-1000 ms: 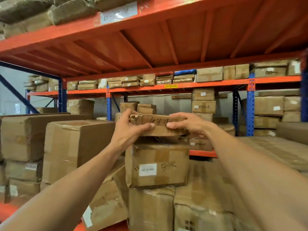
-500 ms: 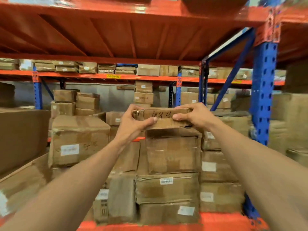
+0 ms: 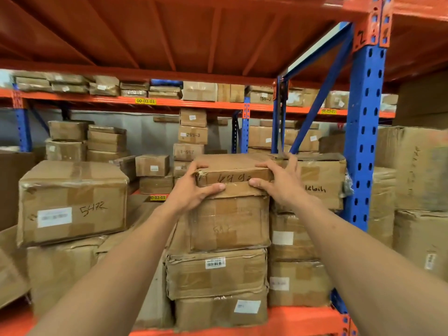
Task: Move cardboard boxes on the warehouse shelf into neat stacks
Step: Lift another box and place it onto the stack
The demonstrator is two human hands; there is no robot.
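Note:
A flat cardboard box point(image 3: 232, 169) with handwritten digits on its front edge lies on top of a stack of three boxes point(image 3: 228, 224) on the orange shelf. My left hand point(image 3: 194, 190) grips its left front corner. My right hand point(image 3: 278, 183) holds its right end, fingers over the top. Both arms reach forward from the bottom of the view.
A large box marked 5472 point(image 3: 72, 202) sits to the left on other boxes. A second stack point(image 3: 317, 185) stands right of the held box against the blue upright point(image 3: 363, 132). The orange shelf deck point(image 3: 194, 32) hangs low overhead. More boxes fill the far racks.
My view swung right along the shelf, from the 5472 box to another stack. The flat box came with both hands and now rests on that stack's top.

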